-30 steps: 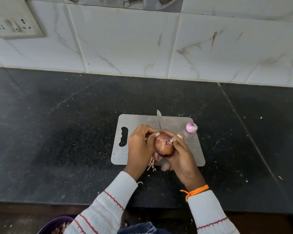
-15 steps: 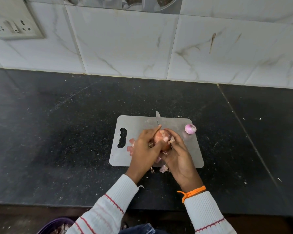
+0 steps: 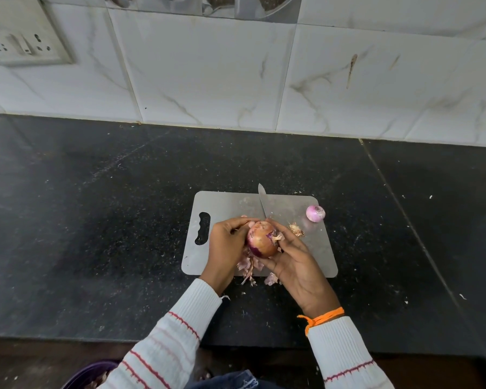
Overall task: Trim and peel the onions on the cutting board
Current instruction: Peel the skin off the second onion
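A brown-skinned onion (image 3: 261, 239) is held above the grey cutting board (image 3: 227, 203), between both hands. My left hand (image 3: 226, 244) grips its left side with curled fingers. My right hand (image 3: 295, 259) cups it from the right and below, thumb on the skin. A knife blade (image 3: 262, 200) sticks out behind the onion, pointing away from me; its handle is hidden, so which hand holds it is unclear. A small peeled pink onion (image 3: 315, 213) lies at the board's far right corner. Loose skins (image 3: 249, 266) hang and lie under the hands.
The board lies on a black stone counter (image 3: 96, 220) against a white tiled wall (image 3: 208, 74) with a socket panel (image 3: 23, 43) at upper left. A skin scrap (image 3: 296, 229) lies on the board. A purple bowl rim (image 3: 90, 373) shows below the counter edge.
The onion has been turned in the hands, now showing more brown skin. My left hand shifted back to its left side; the pink scraps left of the hands are no longer visible.
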Demonstrator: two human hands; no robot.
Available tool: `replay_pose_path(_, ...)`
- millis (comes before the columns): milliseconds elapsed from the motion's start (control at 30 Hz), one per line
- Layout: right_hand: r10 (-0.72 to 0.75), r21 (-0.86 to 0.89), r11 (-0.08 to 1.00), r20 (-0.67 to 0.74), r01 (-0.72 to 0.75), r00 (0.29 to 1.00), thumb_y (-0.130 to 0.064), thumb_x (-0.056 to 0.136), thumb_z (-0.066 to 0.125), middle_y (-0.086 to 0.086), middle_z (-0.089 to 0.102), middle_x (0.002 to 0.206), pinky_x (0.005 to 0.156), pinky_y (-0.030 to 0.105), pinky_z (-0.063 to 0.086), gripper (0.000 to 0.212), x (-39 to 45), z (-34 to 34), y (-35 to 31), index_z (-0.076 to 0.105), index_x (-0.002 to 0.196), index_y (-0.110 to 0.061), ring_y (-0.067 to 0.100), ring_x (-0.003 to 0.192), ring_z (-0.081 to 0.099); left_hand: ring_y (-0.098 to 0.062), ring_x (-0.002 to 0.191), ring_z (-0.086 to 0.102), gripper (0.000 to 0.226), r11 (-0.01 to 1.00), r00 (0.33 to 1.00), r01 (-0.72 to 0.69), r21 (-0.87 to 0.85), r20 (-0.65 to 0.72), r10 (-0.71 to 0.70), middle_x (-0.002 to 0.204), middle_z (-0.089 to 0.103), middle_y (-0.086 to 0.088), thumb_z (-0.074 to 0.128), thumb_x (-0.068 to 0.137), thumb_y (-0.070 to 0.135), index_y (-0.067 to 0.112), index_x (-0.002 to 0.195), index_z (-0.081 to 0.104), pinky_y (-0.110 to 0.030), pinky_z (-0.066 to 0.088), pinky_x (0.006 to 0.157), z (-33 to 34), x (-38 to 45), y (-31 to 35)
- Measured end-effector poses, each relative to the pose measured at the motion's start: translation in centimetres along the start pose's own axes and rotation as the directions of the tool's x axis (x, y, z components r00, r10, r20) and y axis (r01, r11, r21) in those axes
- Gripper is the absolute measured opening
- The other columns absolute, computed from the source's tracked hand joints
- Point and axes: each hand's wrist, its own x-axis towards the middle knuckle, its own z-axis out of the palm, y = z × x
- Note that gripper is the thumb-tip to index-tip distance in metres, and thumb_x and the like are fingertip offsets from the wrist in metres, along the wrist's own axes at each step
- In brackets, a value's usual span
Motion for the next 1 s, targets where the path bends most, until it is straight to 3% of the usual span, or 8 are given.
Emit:
replay_pose_path(167, 0.008, 0.076, 0.997, -0.006, -0.007, 1.000, -0.030, 0.041, 0.095, 0.017, 0.060, 0.121, 0.072, 0.036, 0.058, 0.084, 0.2, -0.1, 0.5, 0.063, 0.115, -0.011, 0.031, 0.102, 0.066, -0.002, 0.077, 0.066, 0.034, 0.999, 1.000, -0.009, 0.039, -0.002, 0.009, 0.079, 0.069, 0.007, 0.055, 0.088, -0.008, 0.019, 0.077, 0.072, -0.014, 0.053, 0.064, 0.1, 0.4, -0.2)
replay_pose_path(300, -0.019, 0.107, 0.994, 0.008, 0.018, 1.000, -0.028, 0.043, 0.095, 0.016, 0.063, 0.119, 0.074, 0.036, 0.058, 0.081, 0.2, -0.1, 0.4, 0.064, 0.115, -0.011, 0.032, 0.105, 0.065, -0.010, 0.080, 0.068, 0.034, 0.998, 1.000, 0.015, 0.066, -0.003, -0.015, 0.078, 0.072, 0.006, 0.057, 0.087, -0.005, 0.023, 0.073, 0.072, -0.027, 0.057, 0.071, 0.3, 0.9, -0.6)
replay_pose_path(400, -0.031, 0.151, 0.988, 0.033, 0.026, 0.999, -0.024, 0.045, 0.094, 0.016, 0.063, 0.119, 0.075, 0.036, 0.058, 0.080, 0.1, -0.2, 0.4, 0.062, 0.118, -0.012, 0.032, 0.106, 0.064, -0.016, 0.076, 0.068, 0.028, 0.995, 0.996, 0.092, -0.033, -0.005, -0.092, 0.077, 0.072, -0.001, 0.056, 0.088, -0.005, 0.014, 0.076, 0.072, -0.029, 0.059, 0.068, 0.6, 1.0, -0.3)
replay_pose_path(500, -0.057, 0.206, 0.978, 0.088, 0.037, 0.994, -0.017, 0.058, 0.088, 0.018, 0.061, 0.124, 0.082, 0.039, 0.057, 0.075, 0.0, 0.0, 0.4, 0.057, 0.126, -0.010, 0.034, 0.113, 0.060, -0.019, 0.069, 0.068, 0.024, 0.906, 0.955, 0.296, -0.301, 0.084, -0.284, 0.075, 0.072, -0.007, 0.051, 0.093, 0.005, 0.008, 0.080, 0.070, -0.030, 0.057, 0.064, 0.7, 1.0, 0.6)
replay_pose_path(600, -0.043, 0.254, 0.967, 0.041, 0.031, 0.998, -0.009, 0.083, 0.059, 0.022, 0.055, 0.130, 0.084, 0.044, 0.055, 0.050, -0.1, 0.6, 0.0, 0.051, 0.132, -0.009, 0.036, 0.114, 0.059, -0.016, 0.070, 0.068, 0.032, 0.880, 0.927, 0.371, -0.296, 0.167, -0.335, 0.079, 0.072, -0.005, 0.044, 0.099, 0.027, 0.009, 0.097, 0.070, -0.032, 0.055, 0.071, 0.2, 1.2, 1.1)
replay_pose_path(733, 0.003, 0.267, 0.964, -0.067, 0.015, 0.998, -0.027, 0.098, 0.036, 0.021, 0.057, 0.127, 0.076, 0.034, 0.058, 0.040, 0.1, 0.8, 0.1, 0.052, 0.128, -0.006, 0.030, 0.106, 0.064, -0.019, 0.091, 0.069, 0.021, 0.934, 0.928, 0.291, -0.208, 0.300, -0.222, 0.105, 0.070, -0.009, 0.062, 0.087, 0.020, 0.015, 0.106, 0.069, -0.034, 0.056, 0.085, 0.4, 0.5, 0.8)
replay_pose_path(900, 0.013, 0.147, 0.989, -0.111, 0.003, 0.994, -0.036, 0.091, 0.044, 0.013, 0.066, 0.100, 0.063, 0.022, 0.051, 0.038, 0.1, 0.9, 0.4, 0.060, 0.112, -0.010, 0.016, 0.080, 0.063, -0.013, 0.076, 0.068, 0.020, 0.948, 0.962, 0.190, -0.254, 0.241, -0.128, 0.082, 0.073, 0.005, 0.067, 0.079, -0.001, 0.010, 0.095, 0.072, -0.024, 0.058, 0.069, 1.1, 0.0, 0.3)
replay_pose_path(1000, 0.031, 0.132, 0.991, -0.142, -0.012, 0.989, -0.034, 0.087, 0.051, 0.011, 0.059, 0.089, 0.056, 0.022, 0.048, 0.034, 0.2, 0.7, 0.7, 0.058, 0.110, -0.010, 0.014, 0.065, 0.056, -0.019, 0.077, 0.065, 0.013, 0.957, 0.983, 0.133, -0.260, 0.157, -0.094, 0.084, 0.071, -0.007, 0.066, 0.079, -0.004, 0.003, 0.087, 0.073, -0.024, 0.058, 0.067, 1.2, 0.1, 0.4)
